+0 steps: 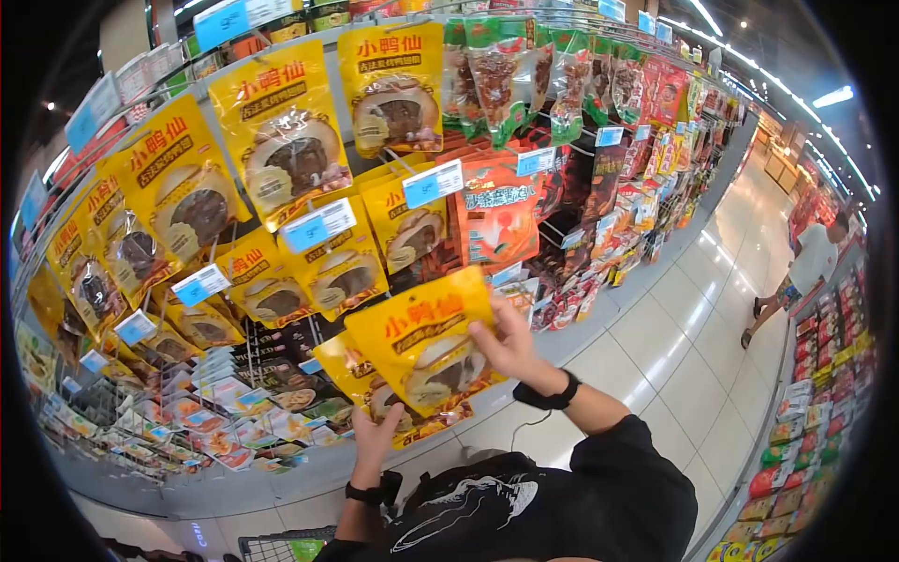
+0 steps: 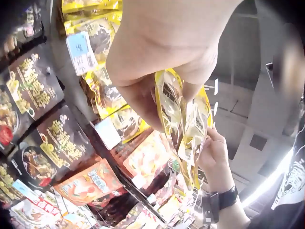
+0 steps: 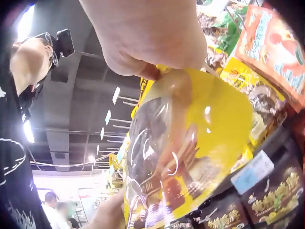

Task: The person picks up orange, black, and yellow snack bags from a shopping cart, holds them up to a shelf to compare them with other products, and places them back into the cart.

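Observation:
Two yellow snack pouches overlap in front of the shelves in the head view. My right hand [image 1: 513, 345] pinches the right edge of the front pouch [image 1: 426, 328], thumb on its printed face. Lower down, my left hand [image 1: 373, 438] holds the rear pouch [image 1: 345, 363], mostly covered by the front one. In the left wrist view, the left hand [image 2: 169, 45] has the pouches [image 2: 174, 109] between thumb and fingers, and the right hand [image 2: 214, 151] grips their far side. A pouch's shiny clear window [image 3: 150, 138] shows below the right hand [image 3: 147, 36] in the right wrist view.
Matching yellow pouches [image 1: 281, 122] hang on hooks ahead, with price tags [image 1: 318, 225] sticking out. Orange-red packs [image 1: 501, 206] hang to their right. A tiled aisle [image 1: 674, 309] runs off to the right, where another person [image 1: 813, 262] stands. A cart [image 1: 272, 546] edge shows below.

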The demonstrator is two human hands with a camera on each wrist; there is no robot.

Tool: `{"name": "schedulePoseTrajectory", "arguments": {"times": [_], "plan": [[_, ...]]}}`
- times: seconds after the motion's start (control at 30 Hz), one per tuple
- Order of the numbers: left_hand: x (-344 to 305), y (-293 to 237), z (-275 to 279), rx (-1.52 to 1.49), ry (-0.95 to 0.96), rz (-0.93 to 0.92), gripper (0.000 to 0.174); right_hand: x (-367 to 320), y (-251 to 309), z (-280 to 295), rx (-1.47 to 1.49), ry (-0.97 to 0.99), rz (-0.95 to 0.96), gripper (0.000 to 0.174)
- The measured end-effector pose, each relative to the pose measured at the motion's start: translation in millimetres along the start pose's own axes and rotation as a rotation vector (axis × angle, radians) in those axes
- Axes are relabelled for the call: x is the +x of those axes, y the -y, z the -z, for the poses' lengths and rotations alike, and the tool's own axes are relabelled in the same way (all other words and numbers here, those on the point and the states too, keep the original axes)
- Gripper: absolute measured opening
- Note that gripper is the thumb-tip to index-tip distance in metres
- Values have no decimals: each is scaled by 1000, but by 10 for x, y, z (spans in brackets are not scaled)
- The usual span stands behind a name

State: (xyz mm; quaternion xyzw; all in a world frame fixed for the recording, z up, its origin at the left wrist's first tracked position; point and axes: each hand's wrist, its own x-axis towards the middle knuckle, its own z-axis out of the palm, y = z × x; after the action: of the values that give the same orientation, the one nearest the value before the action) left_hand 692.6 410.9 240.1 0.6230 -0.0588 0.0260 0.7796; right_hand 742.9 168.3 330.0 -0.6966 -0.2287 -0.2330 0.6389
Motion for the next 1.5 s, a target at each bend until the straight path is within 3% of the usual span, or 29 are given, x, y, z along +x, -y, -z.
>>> {"name": "schedulePoseTrajectory", "arguments": {"times": [0.1, 0.27, 0.33, 0.53, 0.7, 0.87, 0.93, 1.07, 1.5], "plan": [[142, 219, -173, 98, 47, -22, 38, 318, 276, 439, 68, -71, -11, 27], [280, 561, -559, 71, 84, -24, 36, 1086, 652, 952, 118, -247, 259, 23], [288, 624, -657, 114, 37, -102, 36, 1428, 697, 1099, 131, -264, 378, 32], [140, 478, -740, 73, -38, -67, 37, 2434, 873, 951, 238, -246, 603, 23], [79, 441, -657, 107, -156, -94, 34, 2791, 772, 650, 178, -240, 825, 17], [-8, 429, -561, 124, -219, -108, 34, 2902, 463, 440, 107, -221, 786, 16], [-31, 402, -544, 78, -236, -41, 35, 2893, 335, 394, 149, -166, 631, 14], [-19, 403, -504, 80, -213, -40, 35, 2879, 248, 341, 205, -103, 514, 20], [-11, 452, -501, 106, -193, -98, 35, 2855, 191, 411, 297, -142, 455, 19]]}}
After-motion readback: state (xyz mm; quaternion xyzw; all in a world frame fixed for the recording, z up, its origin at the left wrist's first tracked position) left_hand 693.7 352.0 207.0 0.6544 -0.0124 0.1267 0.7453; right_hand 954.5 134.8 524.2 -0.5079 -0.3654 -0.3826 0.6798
